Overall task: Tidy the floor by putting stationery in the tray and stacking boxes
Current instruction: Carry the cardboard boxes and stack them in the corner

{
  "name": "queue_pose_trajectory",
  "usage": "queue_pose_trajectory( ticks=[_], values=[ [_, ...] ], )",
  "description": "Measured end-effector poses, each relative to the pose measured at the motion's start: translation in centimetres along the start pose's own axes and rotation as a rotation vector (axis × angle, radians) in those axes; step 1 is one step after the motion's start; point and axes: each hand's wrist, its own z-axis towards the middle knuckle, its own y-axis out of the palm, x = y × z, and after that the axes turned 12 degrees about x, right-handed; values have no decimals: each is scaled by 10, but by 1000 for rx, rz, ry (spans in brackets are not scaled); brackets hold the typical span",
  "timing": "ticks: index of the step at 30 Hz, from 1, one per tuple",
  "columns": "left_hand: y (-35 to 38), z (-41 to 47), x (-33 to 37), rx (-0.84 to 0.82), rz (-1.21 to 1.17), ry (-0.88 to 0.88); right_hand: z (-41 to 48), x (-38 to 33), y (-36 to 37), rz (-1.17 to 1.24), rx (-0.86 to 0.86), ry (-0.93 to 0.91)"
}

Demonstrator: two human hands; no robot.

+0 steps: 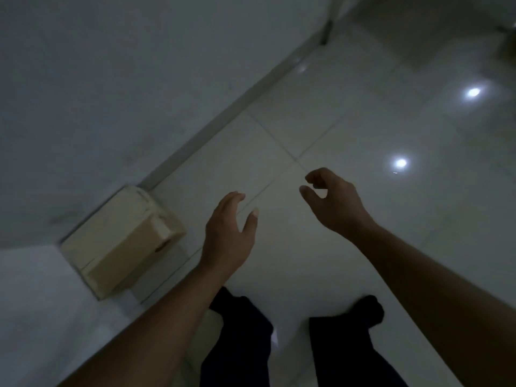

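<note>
Both hands hover empty over bare floor [349,129]: left hand [227,233] fingers spread, right hand [332,201] loosely curled. A box [120,241] sits at nine o'clock against the wall [111,93].

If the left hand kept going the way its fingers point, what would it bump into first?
Probably just the bare tiled floor. The left hand points up and slightly right, away from the cardboard box; the wall lies beyond, though depth is unclear.
</note>
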Motion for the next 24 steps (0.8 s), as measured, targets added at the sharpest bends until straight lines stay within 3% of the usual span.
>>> queue_pose_trajectory(
  ticks=[6,11,18,24],
  values=[
    [71,-48,163,-120,9,180,-30,74,-181,14,166,124],
    [107,-77,319,-146,-39,241,-59,102,-320,159,323,250],
    [147,-97,478,-206,-60,391,-82,132,-459,274,528,356],
    [182,-94,559,-294,-108,408,-80,160,-540,347,645,467]
  ],
)
